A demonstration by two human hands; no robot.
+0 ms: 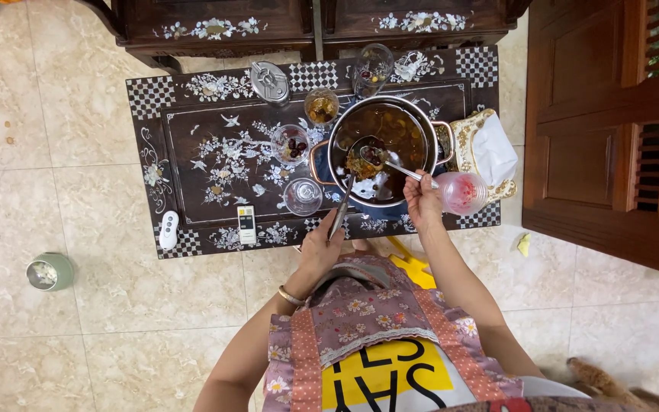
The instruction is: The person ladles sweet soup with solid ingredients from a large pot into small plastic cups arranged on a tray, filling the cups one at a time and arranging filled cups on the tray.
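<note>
Your right hand (pixel 421 202), right of centre in the frame, has its grip closed on the handle of a metal ladle (pixel 371 151) and also holds a glass with red contents (pixel 463 192) against the near rim of the pot. The ladle's bowl, loaded with dark fruit pieces, hangs over the steel pot (pixel 379 149) of brown liquid in the upper middle of the frame. Your left hand (pixel 322 248), lower centre, has its grip closed on a long utensil (pixel 342 210) whose far end dips into the pot's near side.

On the dark inlaid tabletop (pixel 192 152), left of the pot, stand a glass with dark fruit (pixel 291 145), an empty glass (pixel 303 196) below it, and a glass of amber liquid (pixel 321 105) above. A tilted glass (pixel 372 69) sits at the top. A round metal lid (pixel 270 81) lies at the upper left of the tabletop. Two remote controls (pixel 168 229) (pixel 246 224), both white, lie along the near edge. A gold-patterned tissue box (pixel 473 141) with white tissue stands right of the pot. A green round container (pixel 49 271) rests on the floor at the left of the frame.
</note>
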